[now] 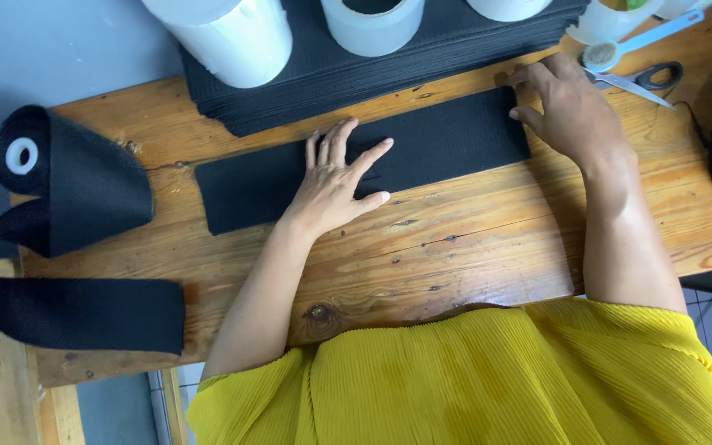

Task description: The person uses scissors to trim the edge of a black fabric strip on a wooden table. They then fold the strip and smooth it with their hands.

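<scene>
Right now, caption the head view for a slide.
Left hand flat on black fabric strip; right hand at its far end, on wooden table.

Centre frame: black fabric strip (422, 152) flat on wooden table (471, 247). Left hand (335, 181) pressed flat on strip's middle, fingers spread. Right hand (566, 107) at strip's right end, upper right. Scissors (640, 81) just beside it. Fabric roll (51, 177) far left; black fabric stack (372, 70) w/ white rolls (232, 33) along top.

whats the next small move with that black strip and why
Probably lift the black strip by its right end and lay it on the stack of black pieces. The left hand lies flat on its middle, the right hand is at its far corner, and it seems already cut free.
</scene>
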